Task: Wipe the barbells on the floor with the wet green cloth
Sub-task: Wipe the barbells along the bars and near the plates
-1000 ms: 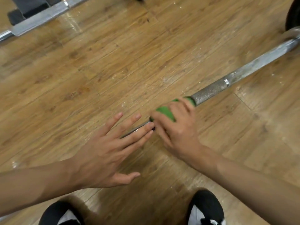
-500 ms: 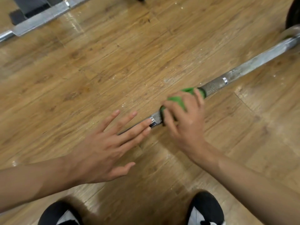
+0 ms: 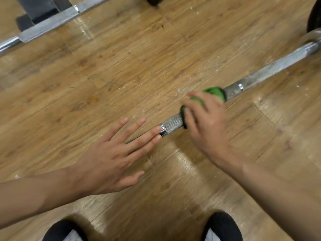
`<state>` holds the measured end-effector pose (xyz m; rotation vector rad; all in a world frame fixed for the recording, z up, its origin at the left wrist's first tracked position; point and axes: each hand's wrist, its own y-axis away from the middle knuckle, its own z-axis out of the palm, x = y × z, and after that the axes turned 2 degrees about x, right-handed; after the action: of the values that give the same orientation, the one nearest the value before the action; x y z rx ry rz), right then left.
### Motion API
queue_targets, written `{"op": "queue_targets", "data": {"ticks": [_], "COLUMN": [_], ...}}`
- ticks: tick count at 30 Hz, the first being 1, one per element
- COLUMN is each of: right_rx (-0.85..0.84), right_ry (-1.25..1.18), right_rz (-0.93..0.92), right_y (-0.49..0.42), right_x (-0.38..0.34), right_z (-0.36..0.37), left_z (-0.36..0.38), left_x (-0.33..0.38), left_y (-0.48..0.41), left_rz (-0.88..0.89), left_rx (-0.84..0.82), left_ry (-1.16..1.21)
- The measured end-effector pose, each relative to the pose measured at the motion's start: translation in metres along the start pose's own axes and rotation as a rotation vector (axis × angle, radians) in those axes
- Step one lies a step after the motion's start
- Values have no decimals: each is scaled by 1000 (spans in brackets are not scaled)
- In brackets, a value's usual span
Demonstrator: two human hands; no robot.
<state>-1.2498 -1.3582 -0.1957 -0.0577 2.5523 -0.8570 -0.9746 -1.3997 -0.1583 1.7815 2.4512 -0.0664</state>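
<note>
Right hand [image 3: 206, 126] grips green cloth [image 3: 215, 93] round barbell [image 3: 173, 122]; left hand [image 3: 111, 157] rests flat-fingered on it

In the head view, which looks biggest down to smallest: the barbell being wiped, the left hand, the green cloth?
1. barbell, longest by far.
2. left hand, nearer the camera, so flattered.
3. green cloth, mostly hidden under the right hand.

Wood-plank floor [image 3: 121, 75], worn, with white specks [image 3: 134, 117] mid-frame. Left black shoe [image 3: 64, 230] and right black shoe [image 3: 224, 226] at bottom edge. Dark grey block [image 3: 40, 7], upper left.
</note>
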Motion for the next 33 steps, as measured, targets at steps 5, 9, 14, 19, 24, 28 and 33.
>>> {"op": "queue_targets", "data": {"ticks": [5,9,14,19,24,28,33], "right_rx": [-132,-6,51,-116,-41,6,-8], "right_ry": [74,201,144,5,193,232,173], "right_rz": [-345,-52,176,-184,-153,155,129], "right_y": [-7,-24,-27,-3,-19,-26,-6], "right_x": [25,95,32,-29,67,75,-19], "right_z": [-4,-29,-9,16,-15,-19,18], "left_z": [1,1,2,4,4,5,7], "left_x": [-3,-6,-10,-12,-14,-19,-26], "left_y": [-1,-1,0,-1,-2,-1,-2], "left_rz": [-3,-5,-7,1,-3,9,11], "left_rx": [15,15,41,36,20,28,13], "left_ry": [5,23,30,32,42,54,45]}}
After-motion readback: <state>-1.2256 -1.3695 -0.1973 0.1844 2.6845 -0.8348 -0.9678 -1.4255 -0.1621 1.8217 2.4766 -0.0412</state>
